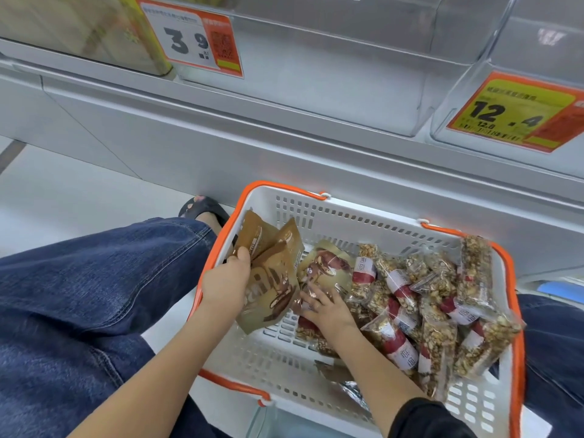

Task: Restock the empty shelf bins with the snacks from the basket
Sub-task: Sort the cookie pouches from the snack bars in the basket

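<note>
Head view: white basket (331,216) with orange rim sits on the floor below the clear shelf bins (316,74). Left hand (226,279) grasps a fan of brown snack pouches (271,273) at the basket's left wall. Right hand (325,306), fingers spread and flat, rests on another pouch (328,263) mid-basket. Clear nut-bar packs (442,305) fill the basket's right side.

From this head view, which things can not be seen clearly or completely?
- Small print on the price tag: blurred, too small to read.
- Second price tag: its right part is cut by the frame edge.
- Packet under the right hand: the fingers cover its front.
- Basket bottom on the right: hidden by the piled nut packets.
- How many brown pouches the left hand holds: they overlap.
</note>
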{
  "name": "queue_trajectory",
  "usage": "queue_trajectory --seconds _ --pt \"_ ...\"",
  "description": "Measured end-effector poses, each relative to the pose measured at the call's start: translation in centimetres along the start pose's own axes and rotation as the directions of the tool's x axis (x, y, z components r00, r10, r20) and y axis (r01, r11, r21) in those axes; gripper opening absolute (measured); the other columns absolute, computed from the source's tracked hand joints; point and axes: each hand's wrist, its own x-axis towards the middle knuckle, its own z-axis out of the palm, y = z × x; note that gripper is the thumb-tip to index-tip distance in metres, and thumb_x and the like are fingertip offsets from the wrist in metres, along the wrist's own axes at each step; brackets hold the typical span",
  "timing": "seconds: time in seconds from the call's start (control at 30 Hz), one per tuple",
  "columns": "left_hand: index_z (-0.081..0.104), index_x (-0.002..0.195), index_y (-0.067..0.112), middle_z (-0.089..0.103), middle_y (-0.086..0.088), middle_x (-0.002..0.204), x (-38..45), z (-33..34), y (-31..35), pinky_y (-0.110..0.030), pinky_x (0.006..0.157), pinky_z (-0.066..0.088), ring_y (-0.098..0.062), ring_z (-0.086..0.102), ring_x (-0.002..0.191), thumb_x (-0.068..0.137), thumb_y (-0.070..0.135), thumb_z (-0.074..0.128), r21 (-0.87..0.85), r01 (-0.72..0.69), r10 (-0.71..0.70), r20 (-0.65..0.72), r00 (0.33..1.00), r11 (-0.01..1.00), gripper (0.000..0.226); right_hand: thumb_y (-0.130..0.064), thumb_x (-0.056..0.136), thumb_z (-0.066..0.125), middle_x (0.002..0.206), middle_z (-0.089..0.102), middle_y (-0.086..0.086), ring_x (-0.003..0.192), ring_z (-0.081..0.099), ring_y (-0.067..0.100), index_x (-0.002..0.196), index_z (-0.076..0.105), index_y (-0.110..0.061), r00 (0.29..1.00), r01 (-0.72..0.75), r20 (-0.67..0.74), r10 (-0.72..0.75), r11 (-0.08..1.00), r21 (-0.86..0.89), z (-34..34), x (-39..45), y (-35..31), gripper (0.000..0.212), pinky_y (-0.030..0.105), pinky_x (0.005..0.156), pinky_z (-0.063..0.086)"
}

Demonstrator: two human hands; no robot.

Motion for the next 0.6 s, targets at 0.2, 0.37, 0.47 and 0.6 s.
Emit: queue_trajectory --seconds 0.2,0.37,0.47,0.6 --pt "0.028 0.13 0.013 0.054 -0.005 0.119 -0.3 -0.4 0.3 -0.031 0.071 0.052 -0.023 0.063 0.099 0.086 0.005 0.059 -0.031 -0.046 0.045 -0.045 0.998 0.998 0.054 -0.015 0.09 0.058 0.153 0.027 0.012 0.14 0.02 0.033 0.149 0.019 -0.018 1.0 -0.03 -0.007 0.03 1.0 0.001 0.9 0.4 1.1 0.071 0.051 0.115 0.015" --pt "0.034 0.125 0.014 0.054 -0.004 0.116 -0.5 -0.5 0.4 -0.028 0.068 0.051 -0.021 0.063 0.098 0.086 0.008 0.059 -0.028 -0.03 0.028 -0.082 0.996 0.999 0.046 -0.014 0.089 0.055 0.141 0.039 0.016 0.129 0.035 0.031 0.14 0.034 -0.006 0.997 -0.05 -0.048 0.055 0.992 0.116 -3.4 -1.7 0.1 0.055 0.041 0.096 0.038" --pt "0.044 0.118 0.015 0.061 -0.003 0.114 -0.6 -0.7 0.4 -0.031 0.075 0.053 -0.022 0.064 0.101 0.088 0.012 0.059 0.035 -0.03 0.031 -0.025 0.999 0.999 0.034 -0.023 0.09 0.055 0.129 0.049 0.011 0.118 0.044 0.026 0.132 0.046 -0.009 0.982 -0.034 -0.181 0.048 0.996 0.083 -7.7 -5.4 0.4 0.046 0.038 0.084 0.041" --pt "0.047 0.119 0.015 0.063 -0.003 0.117 -0.7 -0.8 0.4 -0.031 0.079 0.054 -0.022 0.066 0.101 0.091 0.013 0.058 0.045 -0.023 0.023 -0.001 1.0 0.999 0.03 -0.038 0.09 0.051 0.131 0.051 0.003 0.121 0.046 0.021 0.133 0.044 -0.017 0.835 -0.217 -0.425 0.35 0.919 0.329 -10.1 -12.8 6.1 0.048 0.041 0.102 0.037"
